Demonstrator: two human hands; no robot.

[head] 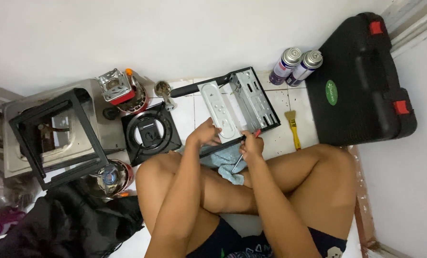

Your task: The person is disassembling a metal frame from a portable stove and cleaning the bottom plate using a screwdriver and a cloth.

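Down on the white tiled floor (187, 112), in a corner closed by white walls, a person sat cross-legged with a metal stove casing (237, 102) propped just ahead of the knees, near the centre of the view. The left hand (205, 134) was closed on the lower edge of the casing's pale grey panel, steadying it. The right hand (251, 143) was clenched around a screwdriver (240, 160), its red handle end showing above the fingers and its shaft pointing down toward six o'clock; the hand sat against the casing's lower corner. A light blue cloth (225, 160) lay on the legs under both hands.

At three o'clock lay a closed black tool case (361, 81) with red latches. At one o'clock two spray cans (297, 66) lay side by side, and a yellow brush (294, 126) rested between casing and case. At nine o'clock stood a steel stove body (55, 126) with a black frame, and just beside it a black burner plate (150, 134).
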